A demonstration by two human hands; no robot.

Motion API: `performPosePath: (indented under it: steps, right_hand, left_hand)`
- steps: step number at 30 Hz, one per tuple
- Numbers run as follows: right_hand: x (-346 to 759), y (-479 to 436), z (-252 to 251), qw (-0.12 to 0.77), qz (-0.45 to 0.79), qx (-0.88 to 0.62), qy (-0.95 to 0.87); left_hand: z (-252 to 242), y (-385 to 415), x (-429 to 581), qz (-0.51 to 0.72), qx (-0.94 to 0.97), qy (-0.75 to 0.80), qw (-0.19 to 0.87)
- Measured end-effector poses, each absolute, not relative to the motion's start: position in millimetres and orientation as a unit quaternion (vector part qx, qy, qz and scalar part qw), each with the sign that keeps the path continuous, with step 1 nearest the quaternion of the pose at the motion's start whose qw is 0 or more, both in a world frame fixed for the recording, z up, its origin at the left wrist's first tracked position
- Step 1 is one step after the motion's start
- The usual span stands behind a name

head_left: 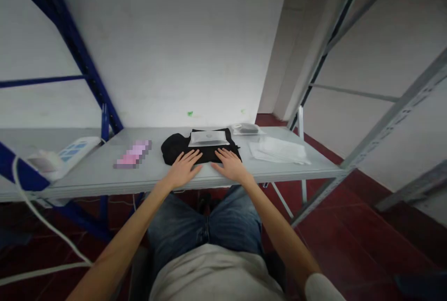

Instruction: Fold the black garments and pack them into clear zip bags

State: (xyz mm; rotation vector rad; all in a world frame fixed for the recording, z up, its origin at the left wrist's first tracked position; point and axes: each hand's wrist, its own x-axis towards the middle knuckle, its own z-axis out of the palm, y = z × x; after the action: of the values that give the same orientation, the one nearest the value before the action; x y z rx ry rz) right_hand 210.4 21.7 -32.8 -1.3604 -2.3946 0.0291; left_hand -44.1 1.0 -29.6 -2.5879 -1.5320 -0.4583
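Observation:
Black folded fabric (pixel 174 148) lies on the grey shelf top in front of me, with a rounded bulge at its left end. My left hand (pixel 184 167) rests on its near edge, fingers spread. On the right part of that edge lies my right hand (pixel 228 163), fingers also stretched out flat. Just beyond my fingertips, a clear flat packet (pixel 208 139) with a small dark mark sits on top of the fabric. Neither hand grips anything.
Right of the fabric are a clear packet with dark contents (pixel 246 128) and several translucent bags (pixel 279 150). A blurred pink item (pixel 133 154) and a white power strip (pixel 75 154) lie to the left. Metal posts flank the shelf (pixel 104 177); a white cable (pixel 45 226) hangs at left.

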Motion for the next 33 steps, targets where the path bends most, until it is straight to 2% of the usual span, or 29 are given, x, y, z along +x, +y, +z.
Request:
performPosePath:
  steps: [33]
  right_hand:
    - [210.9, 23.4, -35.0, 0.199, 0.009, -0.479, -0.855]
  left_hand:
    - [-28.3, 0.4, -43.5, -0.141, -0.848, -0.507, 0.052]
